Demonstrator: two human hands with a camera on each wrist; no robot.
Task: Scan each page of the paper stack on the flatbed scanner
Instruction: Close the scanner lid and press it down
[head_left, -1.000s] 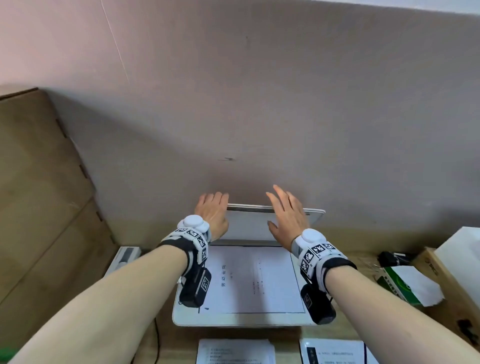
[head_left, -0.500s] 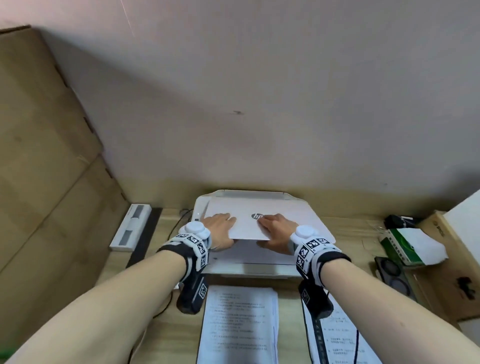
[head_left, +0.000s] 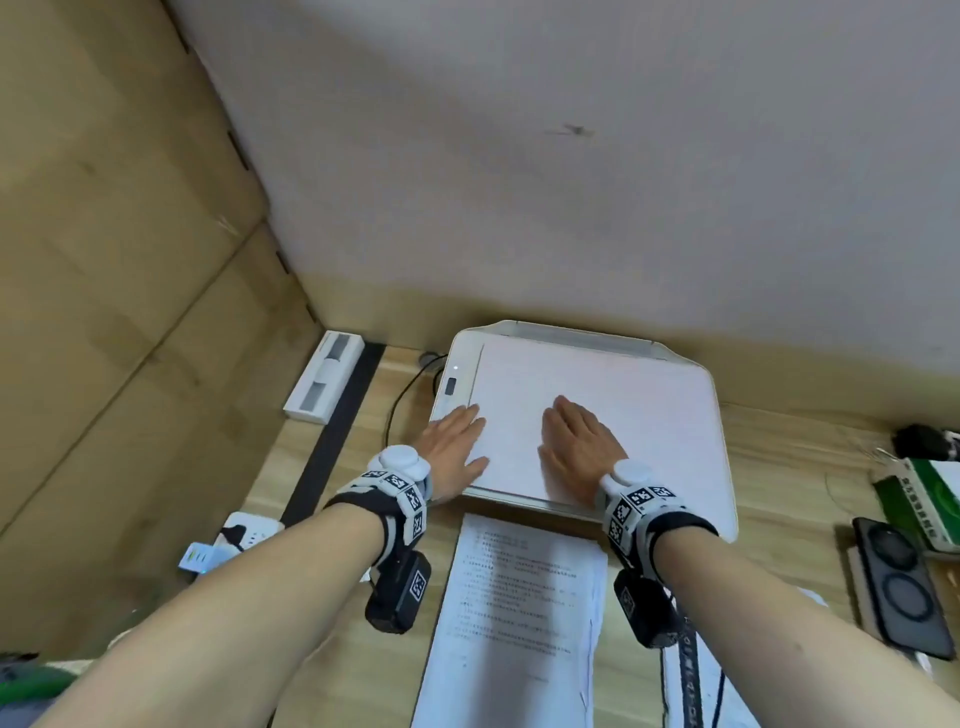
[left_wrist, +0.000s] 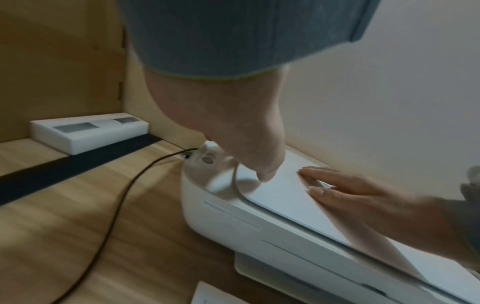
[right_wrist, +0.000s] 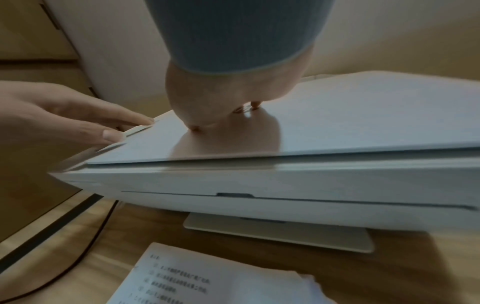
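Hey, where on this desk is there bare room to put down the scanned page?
Bare wood shows left of the paper stack, between it and the power strip, though the scanner's black cable crosses there. The desk is also bare right of the scanner. Far right is crowded: green box, dark phone.

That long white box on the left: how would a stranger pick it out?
Start at the white scanner against the wall, then look left past its black cable. The long white box lies beside a black strip; two grey panels on its top mark it out.
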